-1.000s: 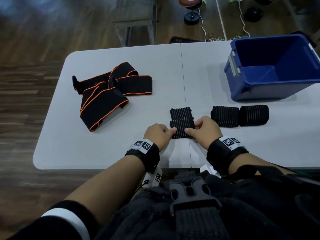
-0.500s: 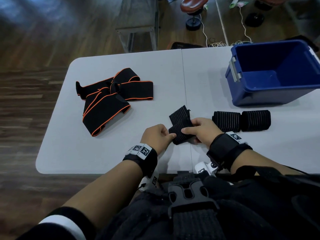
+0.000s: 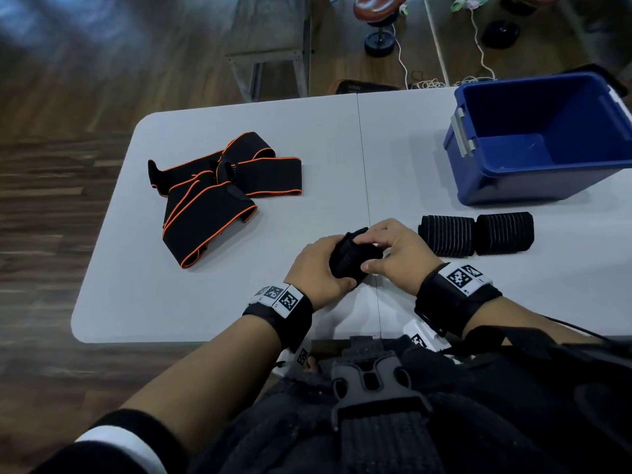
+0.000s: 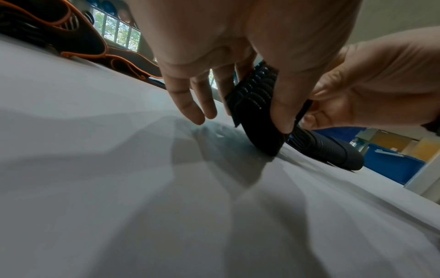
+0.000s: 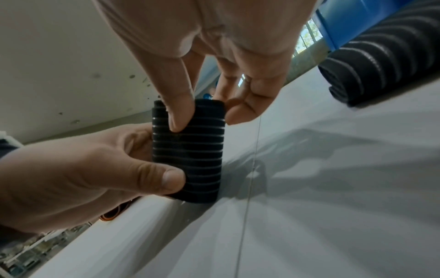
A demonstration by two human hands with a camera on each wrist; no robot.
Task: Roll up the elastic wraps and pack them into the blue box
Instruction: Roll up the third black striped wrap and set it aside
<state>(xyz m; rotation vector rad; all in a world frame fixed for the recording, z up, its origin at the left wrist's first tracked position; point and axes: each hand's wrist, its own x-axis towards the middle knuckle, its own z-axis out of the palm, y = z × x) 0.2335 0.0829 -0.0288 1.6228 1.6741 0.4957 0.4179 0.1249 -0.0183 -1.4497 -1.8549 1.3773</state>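
- Ribbed black wrap [image 3: 354, 256], rolled into a short cylinder, sits low and centre in the head view, held between both hands just above the white bench [image 3: 307, 138].
- Left hand [image 3: 316, 268] grasps the roll from the left, thumb across its near side; in the right wrist view the thumb presses the ribbed side and the roll's lower end touches the bench surface.
- Right hand [image 3: 398, 251] pinches the roll from the right and above, fingers [image 5: 178, 105] curled over its upper end.
- Two finished rolls [image 3: 477, 234] lie side by side, touching, just right of the hands.
- Blue box [image 3: 533, 138] stands in the upper right of the head view, beyond those rolls, open at the top with nothing visible inside.
- Orange-edged black wraps [image 3: 219, 193] lie unrolled in a loose overlapping heap at centre left of the bench, well apart from the hands.
- Stool base and cables show on the wooden floor at the top of the frame.
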